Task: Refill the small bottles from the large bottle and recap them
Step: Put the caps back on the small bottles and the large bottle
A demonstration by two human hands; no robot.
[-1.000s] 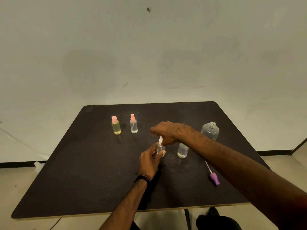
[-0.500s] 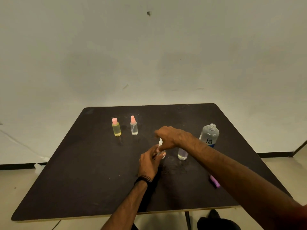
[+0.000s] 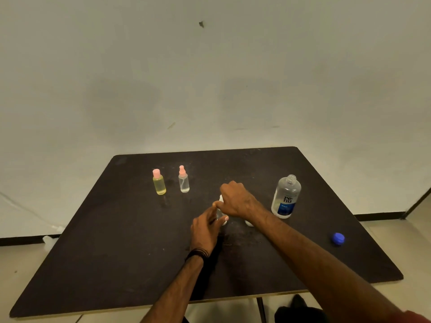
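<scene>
A single wide-angle view is taken from the wearer's head, directed forward and down over the dark table [image 3: 116, 252]. The near edge is seen close below, the far edge against a pale wall [image 3: 210, 78] beyond. Both forearms are framed entering from the bottom.

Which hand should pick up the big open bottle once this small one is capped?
Probably the right hand. The large bottle stands uncapped just to its right, while the left hand grips the small bottle at table centre and would have to cross over.
</scene>
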